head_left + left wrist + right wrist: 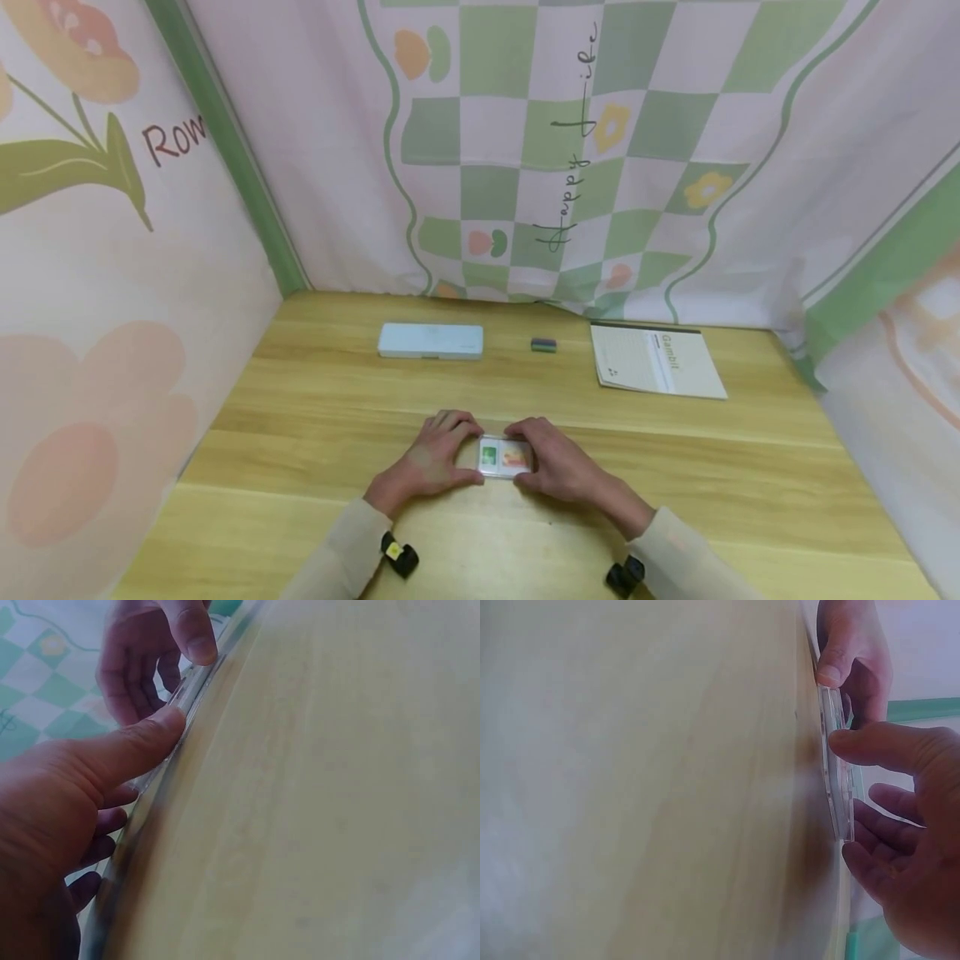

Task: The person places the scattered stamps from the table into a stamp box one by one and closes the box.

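A small flat clear plastic case point(491, 468) with a green picture and an orange one on its white face lies near the table's middle. At its left end, my left hand point(431, 457) holds it between thumb and fingers. My right hand point(562, 460) grips the opposite end the same way, covering part of that side. From the left wrist view, the case point(196, 688) appears edge-on, low over the wood, with a thumb on its near edge. The right wrist view shows the case's transparent rim point(838, 787) in profile between both hands.
Behind the hands on the wooden table point(300, 467) lie a pale blue pencil case point(431, 341), a small dark and green block point(543, 345) and a notebook point(658, 360) marked "Gambit". Printed curtains point(337, 167) enclose the back and sides.
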Tool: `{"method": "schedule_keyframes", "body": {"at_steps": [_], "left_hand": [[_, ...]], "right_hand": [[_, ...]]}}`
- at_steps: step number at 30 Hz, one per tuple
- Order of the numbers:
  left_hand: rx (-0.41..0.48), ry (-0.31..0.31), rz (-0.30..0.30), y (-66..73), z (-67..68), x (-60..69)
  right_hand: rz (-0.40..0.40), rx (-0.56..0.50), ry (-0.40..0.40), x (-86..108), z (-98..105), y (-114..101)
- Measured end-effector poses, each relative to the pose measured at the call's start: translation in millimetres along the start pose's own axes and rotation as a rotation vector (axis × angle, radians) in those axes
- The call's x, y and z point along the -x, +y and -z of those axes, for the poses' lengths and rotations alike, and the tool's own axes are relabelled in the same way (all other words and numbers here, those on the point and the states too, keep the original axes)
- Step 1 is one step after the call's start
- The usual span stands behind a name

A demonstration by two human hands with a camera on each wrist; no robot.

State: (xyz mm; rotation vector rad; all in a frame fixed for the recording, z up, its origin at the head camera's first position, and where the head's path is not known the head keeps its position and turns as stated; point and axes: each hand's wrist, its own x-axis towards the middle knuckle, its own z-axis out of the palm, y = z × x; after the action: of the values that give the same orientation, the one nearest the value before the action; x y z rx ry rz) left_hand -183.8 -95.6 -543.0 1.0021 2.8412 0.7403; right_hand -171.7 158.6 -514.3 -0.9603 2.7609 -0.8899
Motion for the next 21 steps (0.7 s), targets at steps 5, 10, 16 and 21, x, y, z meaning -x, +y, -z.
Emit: {"method": "schedule_keyframes", "body": {"at_steps": [5, 10, 16, 21], "left_hand": [[0.005, -0.008, 0.008, 1.0, 0.7, 0.1], [-0.002, -0.005, 0.003, 0.7, -0.1, -0.2], [-0.005, 0.003, -0.002, 0.5, -0.9, -0.4], [-0.003, 0.009, -0.002, 1.1, -0.7, -0.4]], "right_hand": [[-0.001, 0.004, -0.004, 0.0, -0.2, 0.3], [0.004, 0.014, -0.008, 0.2, -0.9, 0.9], [0.010, 0.017, -0.012, 0.0, -0.1, 0.1], [0.004, 0.019, -0.020, -0.7, 1.1, -0.2]]}}
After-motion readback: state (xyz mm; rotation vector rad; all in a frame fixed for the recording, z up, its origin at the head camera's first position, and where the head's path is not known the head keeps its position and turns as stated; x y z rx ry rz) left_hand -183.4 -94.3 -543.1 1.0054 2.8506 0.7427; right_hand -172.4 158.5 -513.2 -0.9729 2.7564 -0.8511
